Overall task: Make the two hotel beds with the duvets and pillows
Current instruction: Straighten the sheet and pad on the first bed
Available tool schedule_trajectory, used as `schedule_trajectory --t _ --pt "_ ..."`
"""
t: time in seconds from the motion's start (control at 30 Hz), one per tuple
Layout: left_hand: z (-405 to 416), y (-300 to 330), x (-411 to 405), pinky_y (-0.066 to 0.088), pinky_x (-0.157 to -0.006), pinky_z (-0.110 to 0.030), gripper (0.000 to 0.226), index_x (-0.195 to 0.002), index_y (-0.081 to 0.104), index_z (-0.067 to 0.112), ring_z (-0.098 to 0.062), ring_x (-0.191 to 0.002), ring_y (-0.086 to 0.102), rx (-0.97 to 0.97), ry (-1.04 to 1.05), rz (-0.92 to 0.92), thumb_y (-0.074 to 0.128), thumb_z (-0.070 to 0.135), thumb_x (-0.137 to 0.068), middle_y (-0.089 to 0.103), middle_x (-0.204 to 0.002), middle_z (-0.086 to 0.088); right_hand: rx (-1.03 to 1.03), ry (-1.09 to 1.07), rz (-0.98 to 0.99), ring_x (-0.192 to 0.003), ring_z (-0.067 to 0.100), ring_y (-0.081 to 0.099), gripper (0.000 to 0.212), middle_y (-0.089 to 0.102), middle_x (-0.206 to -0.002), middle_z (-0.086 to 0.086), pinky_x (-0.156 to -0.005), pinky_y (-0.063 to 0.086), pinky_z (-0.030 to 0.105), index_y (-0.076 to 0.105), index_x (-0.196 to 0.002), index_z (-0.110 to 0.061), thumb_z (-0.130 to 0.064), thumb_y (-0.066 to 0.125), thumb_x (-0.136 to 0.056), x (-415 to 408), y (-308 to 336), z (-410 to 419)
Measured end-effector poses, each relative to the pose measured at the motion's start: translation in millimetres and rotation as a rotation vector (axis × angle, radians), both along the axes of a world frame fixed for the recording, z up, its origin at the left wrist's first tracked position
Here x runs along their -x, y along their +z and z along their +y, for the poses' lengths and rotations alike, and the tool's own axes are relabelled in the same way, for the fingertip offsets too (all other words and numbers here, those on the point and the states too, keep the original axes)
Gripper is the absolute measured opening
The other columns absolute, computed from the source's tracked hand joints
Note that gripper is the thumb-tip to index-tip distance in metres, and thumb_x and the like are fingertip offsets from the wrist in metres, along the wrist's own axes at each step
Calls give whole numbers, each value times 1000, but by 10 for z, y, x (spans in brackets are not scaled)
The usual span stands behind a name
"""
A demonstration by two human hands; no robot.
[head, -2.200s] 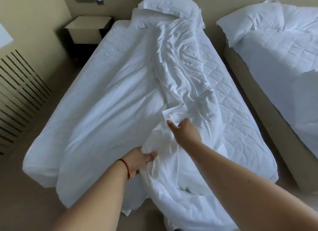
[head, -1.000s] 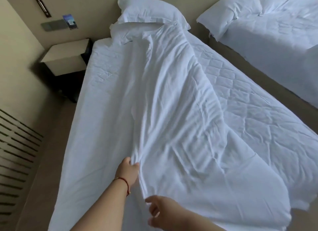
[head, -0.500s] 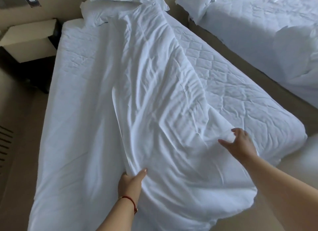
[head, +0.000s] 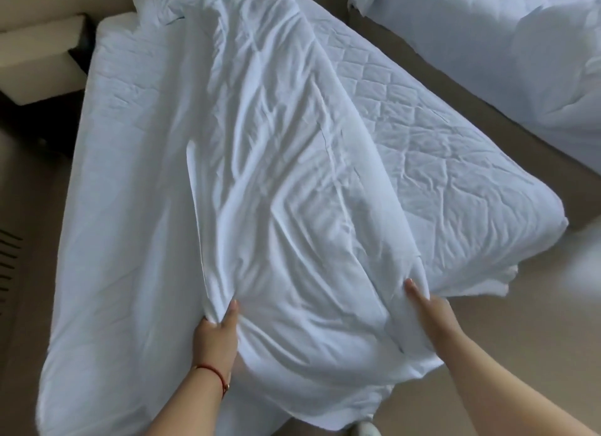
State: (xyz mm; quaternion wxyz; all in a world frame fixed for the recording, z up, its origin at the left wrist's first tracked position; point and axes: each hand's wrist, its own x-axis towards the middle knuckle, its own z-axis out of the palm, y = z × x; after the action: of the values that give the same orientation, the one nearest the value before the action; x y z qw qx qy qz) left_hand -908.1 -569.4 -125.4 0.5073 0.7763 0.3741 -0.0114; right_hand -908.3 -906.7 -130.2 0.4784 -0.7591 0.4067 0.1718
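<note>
both hands, left [head: 214,333] and right [head: 429,309], apart, each clutching the duvet [head: 276,208] on the near bed [head: 455,162]

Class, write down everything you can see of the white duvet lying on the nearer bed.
The duvet is white, thin-looking, creased cloth, folded into a long band running from the head of the nearer bed to its foot. It lies along the bed's middle, leaving quilted mattress cover bare on one side. Its near end is bunched and hangs over the foot edge. The left hand grips a fold at one edge; the right hand holds the opposite edge.
</note>
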Motion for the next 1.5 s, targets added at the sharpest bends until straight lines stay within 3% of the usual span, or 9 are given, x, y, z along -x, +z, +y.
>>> schedule_trajectory --t 0.27,0.47,0.57,0.7,0.97,1.13,1.23,1.4,1.5 --pt "392 527 127 46 -94 -36 53 -114 59 -2 -28 -100 58 -3 -75 -83 66 43 -88 62 -110 -8 -237 -196 -137 -91 29 64 75 67 -103 10 -88 52 41 62 -116 -3 -64 67 -72 577 747 415" --pt "814 662 203 48 -93 -41 52 -111 62 -3 -38 -104 61 -77 -89 -116 69 42 -85 66 -104 -16 -611 -185 -157 -86 31 71 48 74 -91 16 -79 56 40 68 -98 -7 -51 67 -80 1024 1022 693" --pt "867 584 291 48 -98 -46 57 -116 61 -3 -37 -109 60 -98 -96 -105 71 43 -83 65 -114 -19 -423 -249 -157 -87 31 70 63 73 -96 15 -89 53 45 66 -109 -4 -55 73 -72 937 786 498" --pt "821 411 398 53 -83 -42 39 -94 64 3 -35 -89 64 -40 -116 -41 72 39 -83 67 -91 -14 52 -77 -52 -84 31 57 62 60 -96 14 -78 46 37 59 -113 5 -47 68 -82 793 520 207" --pt "848 316 360 48 -78 -36 35 -77 54 11 -28 -78 55 -71 -134 4 73 40 -83 58 -77 -5 123 142 -12 -76 27 61 47 66 -86 11 -63 47 35 64 -100 -4 -39 80 -72 535 219 61" --pt "1106 94 505 49 -92 -44 68 -117 57 3 -36 -104 57 -199 92 173 78 50 -72 61 -115 -17 254 133 -16 -80 32 58 48 63 -90 15 -73 46 38 63 -111 -3 -36 75 -78 453 107 -86" --pt "1266 -20 643 41 -103 -50 95 -132 46 -1 -41 -121 49 -125 245 332 77 60 -67 50 -133 -23 54 118 7 -81 30 64 54 70 -88 13 -77 50 39 67 -103 -6 -32 89 -62 426 80 -89" --pt "1184 -129 849 40 -106 -46 79 -134 48 10 -34 -118 54 231 164 197 75 53 -75 57 -129 -12 -204 253 114 -90 28 68 106 75 -89 8 -80 54 40 68 -102 -11 -40 96 -4 671 -138 -88" --pt "1208 -190 974 42 -105 -42 93 -115 61 19 -25 -107 60 339 90 199 82 71 -41 66 -114 -3 -229 257 109 -79 26 68 106 75 -77 10 -65 50 31 73 -88 -5 -49 89 8 797 36 141"
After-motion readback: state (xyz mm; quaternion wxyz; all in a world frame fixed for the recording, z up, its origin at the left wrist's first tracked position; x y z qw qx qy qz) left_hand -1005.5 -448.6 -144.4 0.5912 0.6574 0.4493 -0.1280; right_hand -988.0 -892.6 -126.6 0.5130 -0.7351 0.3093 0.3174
